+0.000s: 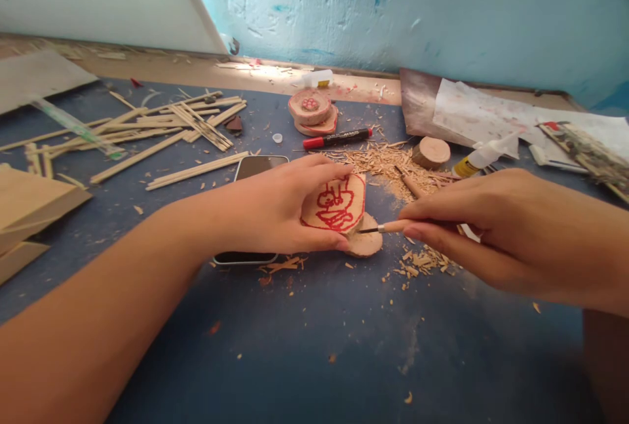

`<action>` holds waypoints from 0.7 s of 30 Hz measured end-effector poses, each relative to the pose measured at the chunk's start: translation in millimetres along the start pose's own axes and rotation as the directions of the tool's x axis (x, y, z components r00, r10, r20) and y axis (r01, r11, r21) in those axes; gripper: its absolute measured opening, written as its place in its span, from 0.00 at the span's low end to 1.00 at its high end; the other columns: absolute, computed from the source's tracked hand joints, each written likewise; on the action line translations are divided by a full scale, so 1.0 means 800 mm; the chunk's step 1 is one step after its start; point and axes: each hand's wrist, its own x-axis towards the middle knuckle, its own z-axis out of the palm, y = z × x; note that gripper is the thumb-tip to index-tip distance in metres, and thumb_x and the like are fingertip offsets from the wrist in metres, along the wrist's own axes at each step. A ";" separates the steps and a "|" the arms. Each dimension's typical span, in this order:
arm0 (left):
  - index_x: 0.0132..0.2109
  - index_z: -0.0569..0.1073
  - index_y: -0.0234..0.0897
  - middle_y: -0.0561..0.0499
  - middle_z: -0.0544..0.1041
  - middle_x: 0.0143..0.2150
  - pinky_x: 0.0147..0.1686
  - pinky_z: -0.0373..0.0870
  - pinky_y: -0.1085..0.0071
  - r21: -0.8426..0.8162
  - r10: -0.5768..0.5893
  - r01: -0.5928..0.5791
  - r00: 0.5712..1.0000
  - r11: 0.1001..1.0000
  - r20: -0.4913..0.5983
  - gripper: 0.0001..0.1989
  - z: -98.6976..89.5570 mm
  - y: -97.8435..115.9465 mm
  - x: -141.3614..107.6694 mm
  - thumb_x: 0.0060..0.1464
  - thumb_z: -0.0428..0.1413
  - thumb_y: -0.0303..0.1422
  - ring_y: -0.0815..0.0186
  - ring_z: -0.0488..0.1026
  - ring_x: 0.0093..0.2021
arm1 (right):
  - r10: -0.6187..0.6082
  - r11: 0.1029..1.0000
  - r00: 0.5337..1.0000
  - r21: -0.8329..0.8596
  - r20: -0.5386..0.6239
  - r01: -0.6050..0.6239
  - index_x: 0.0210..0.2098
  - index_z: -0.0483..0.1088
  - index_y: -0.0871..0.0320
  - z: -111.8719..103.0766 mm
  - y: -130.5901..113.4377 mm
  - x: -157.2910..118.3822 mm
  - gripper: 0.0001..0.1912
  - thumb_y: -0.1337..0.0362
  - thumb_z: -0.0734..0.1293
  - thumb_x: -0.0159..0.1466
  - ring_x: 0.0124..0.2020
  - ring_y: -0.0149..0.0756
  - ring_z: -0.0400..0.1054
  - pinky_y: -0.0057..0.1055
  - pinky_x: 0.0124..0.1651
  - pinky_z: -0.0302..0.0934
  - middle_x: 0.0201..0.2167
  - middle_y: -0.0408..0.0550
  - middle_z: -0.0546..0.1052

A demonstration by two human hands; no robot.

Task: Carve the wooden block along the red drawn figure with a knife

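My left hand (pixel 289 204) is closed around a wood slice (pixel 339 204) that bears a red marker drawing and a red outline. Under its near right edge lies a second, plain wood slice (pixel 369 244). In my right hand (pixel 476 231) is a carving tool (pixel 392 226) with a wooden handle and a thin metal shaft. Its tip meets the lower edge of the drawn slice, just above the plain one; exact contact is hard to make out. Partly covered by my left hand and wrist, a phone (pixel 260 165) lies on the blue table.
Wood shavings (pixel 378 162) and another wooden-handled tool (pixel 410 183) lie beyond my hands. Farther back are a red marker (pixel 339 139), stacked wood slices (pixel 310 109), a small log piece (pixel 431 152) and a glue bottle (pixel 484 155). Wooden sticks (pixel 171 126) and wooden blocks (pixel 34 208) occupy the left.
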 end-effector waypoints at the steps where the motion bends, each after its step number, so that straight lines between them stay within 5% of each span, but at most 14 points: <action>1: 0.83 0.67 0.38 0.37 0.72 0.81 0.76 0.71 0.53 0.005 -0.008 0.008 1.000 1.000 0.001 0.52 0.000 -0.001 0.000 0.62 0.69 0.59 0.43 0.73 0.77 | 0.002 1.000 1.000 -0.006 0.000 -0.002 0.28 0.72 0.56 0.001 -0.001 0.001 0.24 0.55 0.66 0.81 0.19 0.31 0.60 0.37 0.27 0.45 0.20 0.45 0.74; 11: 0.75 0.76 0.47 0.43 0.81 0.72 0.61 0.79 0.54 -0.007 -0.010 0.010 1.000 1.000 -0.014 0.44 -0.001 -0.010 0.003 0.60 0.70 0.63 0.44 0.82 0.65 | 0.020 0.999 0.997 0.035 0.070 -0.023 0.29 0.72 0.55 0.002 -0.004 0.003 0.24 0.56 0.63 0.81 0.18 0.31 0.59 0.37 0.26 0.45 0.19 0.44 0.72; 17: 0.73 0.75 0.43 0.38 0.77 0.73 0.73 0.74 0.45 -0.037 -0.069 0.065 0.991 0.997 -0.110 0.51 0.005 -0.004 0.006 0.48 0.75 0.61 0.38 0.77 0.71 | 0.076 0.994 0.984 0.067 0.162 -0.087 0.35 0.74 0.53 0.007 0.001 0.000 0.23 0.51 0.60 0.84 0.23 0.35 0.65 0.37 0.28 0.48 0.25 0.45 0.77; 21: 0.72 0.69 0.43 0.37 0.72 0.74 0.73 0.75 0.44 -0.112 -0.038 0.009 0.964 0.994 -0.263 0.50 0.011 -0.002 0.006 0.50 0.76 0.57 0.39 0.75 0.72 | 0.105 0.976 0.990 0.180 0.092 -0.120 0.39 0.77 0.53 0.002 0.003 -0.001 0.21 0.50 0.62 0.84 0.23 0.33 0.67 0.35 0.27 0.52 0.26 0.44 0.78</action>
